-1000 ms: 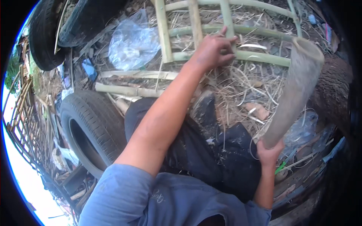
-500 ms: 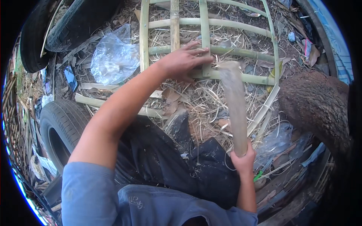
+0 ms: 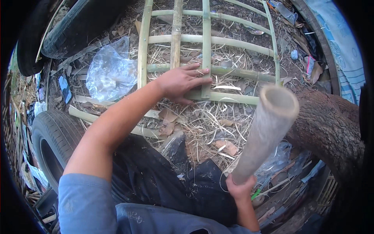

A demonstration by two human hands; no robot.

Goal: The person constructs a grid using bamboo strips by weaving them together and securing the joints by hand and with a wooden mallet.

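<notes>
Left hand (image 3: 180,82) is spreading its fingers apart over the near edge of a pale green bamboo lattice (image 3: 206,37), two fingertips (image 3: 206,71) crossing a lengthwise slat and the thumb pointing toward the wearer beside the nearest cross slat (image 3: 231,98). Right hand (image 3: 238,188) is clamping round the lower end of a thick bamboo tube (image 3: 261,134), which is tilting upward and rightward, its hollow mouth facing the camera. In this view the tube's rim is overlapping the right end of the nearest cross slat; whether they are touching cannot be told. The lattice is lying on the ground ahead of the wearer, the lengthwise slat ending just past that cross slat. Between left hand and tube, a gap is opening over low, loose shavings (image 3: 208,119). On the right, a tree trunk (image 3: 331,123) is bounding the tube's room closely. On the left, a clear plastic bag (image 3: 111,74) is lying just beside the lattice's outer slat, and a tire (image 3: 62,134) is standing beside the left arm.
</notes>
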